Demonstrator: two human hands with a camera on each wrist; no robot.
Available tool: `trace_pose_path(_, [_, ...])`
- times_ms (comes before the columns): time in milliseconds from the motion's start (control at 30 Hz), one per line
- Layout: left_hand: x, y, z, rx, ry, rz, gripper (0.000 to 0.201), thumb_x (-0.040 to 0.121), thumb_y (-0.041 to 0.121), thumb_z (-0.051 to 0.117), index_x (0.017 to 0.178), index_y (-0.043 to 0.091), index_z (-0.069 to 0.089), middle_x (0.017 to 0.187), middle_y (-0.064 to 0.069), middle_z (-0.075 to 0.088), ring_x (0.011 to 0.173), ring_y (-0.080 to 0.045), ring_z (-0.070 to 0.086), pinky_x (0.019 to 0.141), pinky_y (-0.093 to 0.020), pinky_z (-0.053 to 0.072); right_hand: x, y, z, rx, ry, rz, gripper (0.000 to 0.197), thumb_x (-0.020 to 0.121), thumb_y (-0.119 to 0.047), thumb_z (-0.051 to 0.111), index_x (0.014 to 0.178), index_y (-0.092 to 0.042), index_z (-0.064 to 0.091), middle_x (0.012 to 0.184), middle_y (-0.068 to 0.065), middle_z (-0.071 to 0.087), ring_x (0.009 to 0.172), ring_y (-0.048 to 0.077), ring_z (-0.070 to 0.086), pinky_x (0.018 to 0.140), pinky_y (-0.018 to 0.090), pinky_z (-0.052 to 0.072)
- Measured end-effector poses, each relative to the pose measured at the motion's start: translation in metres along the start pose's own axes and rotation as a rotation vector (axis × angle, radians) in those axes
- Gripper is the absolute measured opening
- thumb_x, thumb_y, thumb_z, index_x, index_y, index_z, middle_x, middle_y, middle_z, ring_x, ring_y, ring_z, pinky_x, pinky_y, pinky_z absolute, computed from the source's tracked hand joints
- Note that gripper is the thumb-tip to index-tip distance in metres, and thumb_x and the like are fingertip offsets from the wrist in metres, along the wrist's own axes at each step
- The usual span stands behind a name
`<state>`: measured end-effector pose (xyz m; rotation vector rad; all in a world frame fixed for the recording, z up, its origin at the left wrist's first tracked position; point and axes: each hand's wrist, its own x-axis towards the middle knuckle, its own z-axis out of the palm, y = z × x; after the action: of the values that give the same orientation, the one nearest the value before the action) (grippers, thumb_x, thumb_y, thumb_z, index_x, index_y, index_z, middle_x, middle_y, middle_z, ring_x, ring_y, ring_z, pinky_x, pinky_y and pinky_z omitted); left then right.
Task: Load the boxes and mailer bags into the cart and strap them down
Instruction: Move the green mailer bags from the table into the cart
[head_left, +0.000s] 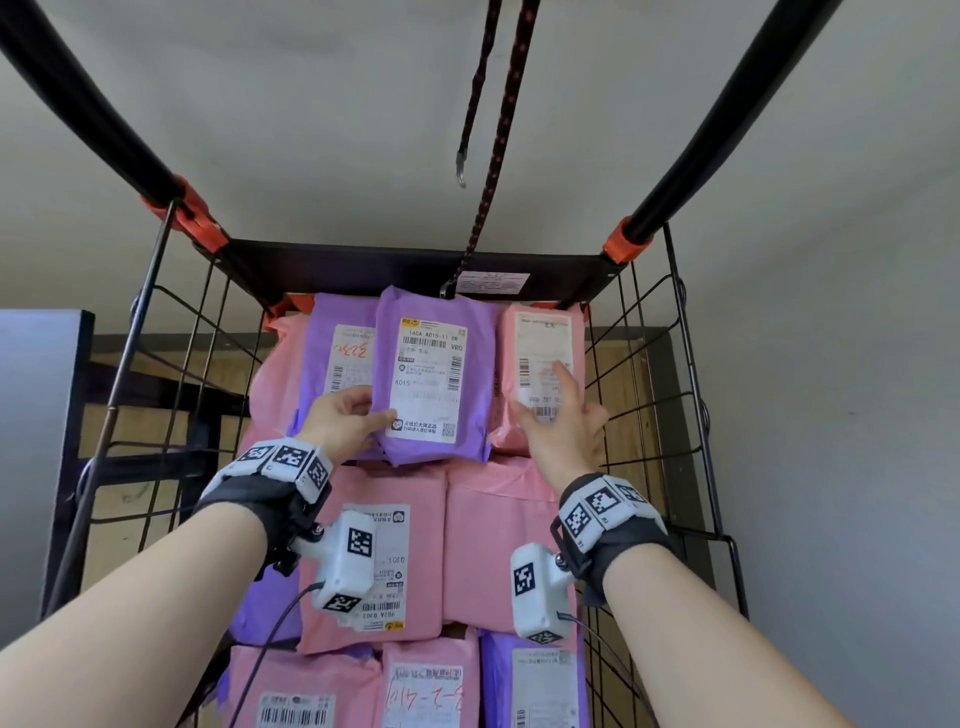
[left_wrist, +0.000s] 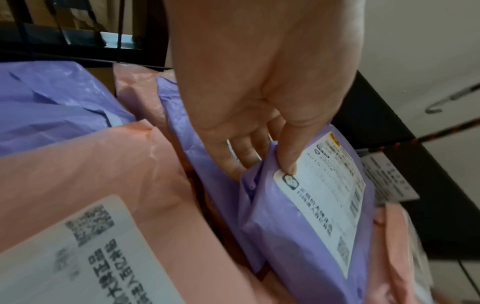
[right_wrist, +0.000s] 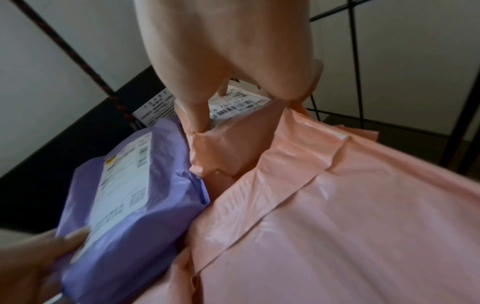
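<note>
While the left hand pinches the near-left corner of a purple mailer bag, thumb pressed on the edge of its white shipping label and the other fingers tucked beneath, the bag sits at the far end of the load, lying over another purple mailer bag to its left. The right hand rests on a pink mailer bag just beside it on the right; the fingers are spread and nearly straight, the index finger laid across that bag's label and the thumb at its near-left corner, pressing rather than clutching.

Nearer the person, two larger pink mailers lie side by side, and closer still come more pink and purple ones, labels up. All of them fill a black wire cart with mesh sides. At the cart's far end runs a black panel carrying a white sticker, joined by orange brackets to two black handle tubes. A black bungee cord flecked with red hangs down in front of the pale wall; one of its hooks is caught at the panel just behind the held bag, while the other metal hook dangles free in the air.
</note>
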<state>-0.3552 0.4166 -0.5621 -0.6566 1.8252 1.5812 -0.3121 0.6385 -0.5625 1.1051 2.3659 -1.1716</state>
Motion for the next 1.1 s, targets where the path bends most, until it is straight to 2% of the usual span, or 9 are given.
trace_pose_path(67, [0.002, 0.003, 0.004, 0.122, 0.053, 0.055, 0.016, 0.083, -0.004, 0.064, 0.092, 0.009, 0.065, 0.099, -0.013, 0.069, 0.072, -0.015, 0.068, 0.076, -0.033, 0.058, -0.003, -0.003, -0.001, -0.106, 0.034, -0.049, 0.072, 0.076, -0.052, 0.067, 0.135, -0.055, 0.027, 0.127, 0.005, 0.025, 0.115, 0.03, 0.037, 0.109, 0.047, 0.027])
trace_pose_path(133, [0.006, 0.003, 0.013, 0.253, 0.057, 0.086, 0.023, 0.079, -0.001, 0.069, 0.101, 0.005, 0.065, 0.107, -0.013, 0.068, 0.091, -0.025, 0.066, 0.088, -0.037, 0.052, -0.005, -0.006, -0.004, -0.205, 0.052, -0.091, 0.074, 0.077, -0.052, 0.068, 0.138, -0.052, 0.026, 0.127, 0.006, 0.026, 0.116, 0.029, 0.033, 0.107, 0.043, 0.023])
trace_pose_path(200, [0.01, 0.0, 0.022, 0.388, 0.077, 0.096, 0.029, 0.077, 0.003, 0.073, 0.105, 0.004, 0.066, 0.106, -0.012, 0.069, 0.097, -0.027, 0.065, 0.087, -0.034, 0.051, -0.006, -0.006, -0.007, -0.249, 0.032, -0.104, 0.077, 0.076, -0.055, 0.067, 0.139, -0.052, 0.023, 0.125, 0.007, 0.027, 0.115, 0.029, 0.032, 0.105, 0.043, 0.023])
trace_pose_path(400, [0.01, -0.005, 0.028, 0.478, 0.139, 0.125, 0.022, 0.082, 0.005, 0.067, 0.104, 0.001, 0.066, 0.093, -0.005, 0.065, 0.084, -0.021, 0.058, 0.074, -0.026, 0.042, -0.015, -0.001, -0.009, -0.28, -0.071, -0.154, 0.069, 0.083, -0.059, 0.056, 0.14, -0.054, 0.017, 0.125, 0.006, 0.029, 0.116, 0.028, 0.034, 0.109, 0.045, 0.025])
trace_pose_path(567, [0.007, -0.009, 0.007, 0.454, 0.277, 0.191, 0.022, 0.084, 0.01, 0.062, 0.105, 0.005, 0.064, 0.1, -0.015, 0.069, 0.094, -0.034, 0.063, 0.084, -0.039, 0.051, -0.018, 0.002, 0.003, -0.197, -0.084, -0.25, 0.07, 0.086, -0.048, 0.059, 0.143, -0.049, 0.02, 0.14, 0.003, 0.025, 0.129, 0.025, 0.028, 0.11, 0.041, 0.025])
trace_pose_path(667, [0.002, -0.01, 0.01, 0.547, 0.287, 0.18, 0.037, 0.084, 0.017, 0.065, 0.118, 0.008, 0.055, 0.106, -0.012, 0.066, 0.097, -0.033, 0.061, 0.08, -0.034, 0.048, -0.018, 0.004, 0.008, -0.094, -0.08, -0.251, 0.07, 0.086, -0.044, 0.06, 0.144, -0.048, 0.02, 0.149, -0.002, 0.011, 0.137, 0.025, 0.023, 0.113, 0.044, 0.03])
trace_pose_path(800, [-0.007, -0.009, 0.014, 0.472, 0.294, 0.155, 0.056, 0.084, 0.022, 0.066, 0.133, 0.014, 0.042, 0.12, -0.01, 0.061, 0.103, -0.031, 0.061, 0.088, -0.04, 0.05, -0.023, 0.004, 0.0, -0.104, -0.067, -0.281, 0.067, 0.089, -0.041, 0.058, 0.145, -0.042, 0.023, 0.154, -0.005, 0.002, 0.141, 0.023, 0.02, 0.107, 0.034, 0.03])
trace_pose_path(967, [-0.032, -0.005, 0.007, 0.565, 0.345, 0.106, 0.064, 0.085, 0.024, 0.065, 0.14, 0.012, 0.035, 0.131, -0.012, 0.054, 0.115, -0.031, 0.055, 0.095, -0.037, 0.043, -0.041, -0.001, -0.021, -0.138, -0.04, -0.254, 0.058, 0.091, -0.03, 0.057, 0.143, -0.031, 0.032, 0.153, 0.001, 0.012, 0.141, 0.022, 0.02, 0.112, 0.032, 0.024])
trace_pose_path(1100, [-0.067, 0.002, -0.003, 0.683, 0.296, 0.057, 0.049, 0.089, 0.017, 0.056, 0.135, 0.011, 0.043, 0.13, -0.015, 0.055, 0.119, -0.032, 0.053, 0.096, -0.035, 0.041, -0.067, -0.013, -0.037, -0.269, -0.105, -0.264, 0.041, 0.096, -0.029, 0.05, 0.133, -0.015, 0.047, 0.137, 0.007, 0.042, 0.121, 0.021, 0.045, 0.093, 0.025, 0.034])
